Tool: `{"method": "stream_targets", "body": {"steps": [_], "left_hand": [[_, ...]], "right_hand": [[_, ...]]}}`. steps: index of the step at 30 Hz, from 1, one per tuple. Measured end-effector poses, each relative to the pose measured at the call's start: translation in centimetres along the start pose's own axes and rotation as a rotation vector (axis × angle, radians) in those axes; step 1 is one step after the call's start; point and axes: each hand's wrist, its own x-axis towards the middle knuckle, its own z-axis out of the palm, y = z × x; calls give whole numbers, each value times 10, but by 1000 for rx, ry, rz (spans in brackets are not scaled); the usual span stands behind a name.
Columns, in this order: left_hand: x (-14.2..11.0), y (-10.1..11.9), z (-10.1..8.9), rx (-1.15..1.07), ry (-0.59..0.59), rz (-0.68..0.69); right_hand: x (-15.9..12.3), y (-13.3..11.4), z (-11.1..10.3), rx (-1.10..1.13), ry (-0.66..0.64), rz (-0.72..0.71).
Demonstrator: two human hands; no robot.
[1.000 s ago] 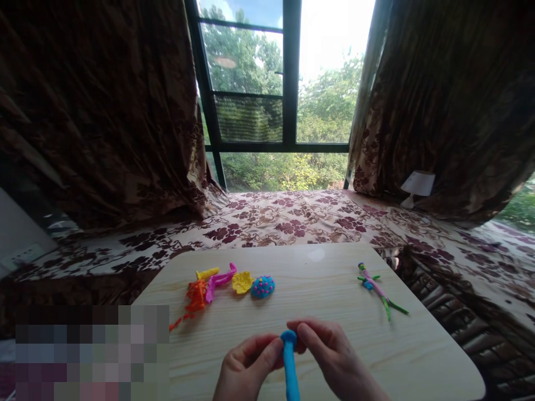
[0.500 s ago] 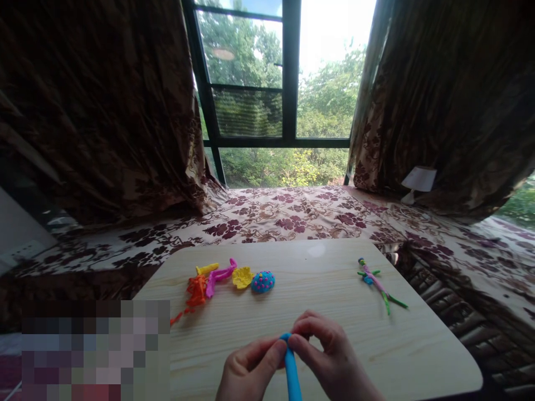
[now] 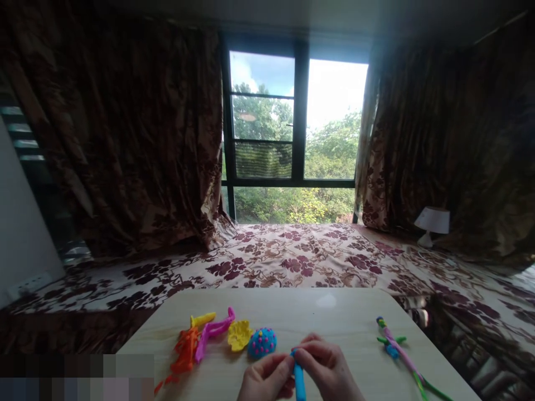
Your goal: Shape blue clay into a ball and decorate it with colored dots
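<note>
A smooth blue roll of modelling clay [image 3: 300, 383] hangs down between my two hands over the table. My left hand [image 3: 267, 376] pinches its upper end from the left with thumb and fingers. From the other side, my right hand [image 3: 329, 367] presses the same tip between thumb and forefinger. Just beyond my hands lies a blue clay dome [image 3: 262, 343] dotted with pink and yellow bits. Touching or close to its left edge is a crinkled yellow clay piece [image 3: 239, 335].
Pink clay [image 3: 212, 331], a yellow clay stick [image 3: 203, 319] and an orange clay clump [image 3: 185, 348] lie at the table's left. A pink-and-green clay figure [image 3: 395, 346] rests at the right. Behind the table [image 3: 284, 303] are a floral-covered ledge [image 3: 271, 256] and a small lamp [image 3: 433, 221].
The view has tilted up, so table and hands sit lower in the picture. Both hands still pinch the top of the blue roll.
</note>
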Motion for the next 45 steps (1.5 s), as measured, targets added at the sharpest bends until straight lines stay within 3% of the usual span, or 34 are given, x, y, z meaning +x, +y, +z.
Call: {"method": "stream_targets", "body": {"steps": [4,8,17,22,26,28,33,37,45], "left_hand": [[27,3,9,-53,-48,2],[39,2,9,-85,-74,-2],[37,-8,2,-135,-130,-69],[31,-1,0,-26,-203,-67],[30,2,-2,17,-155,-109],[30,4,-2,-23,-119,-119],[29,6,0,-163,-66,-144],[26,7,0,-98,-59,-129],[28,4,1,-16,-47,-71]], "right_hand": [[26,16,-10,-8,30,39],[33,30,-18,27,-16,72],[19,42,-12,195,-52,75],[16,28,-10,53,-55,15],[14,29,-9,-128,48,-93],[14,33,-9,-135,63,-71],[15,40,-11,28,-10,61],[15,40,-11,185,-56,118],[13,40,-12,40,-35,81]]}}
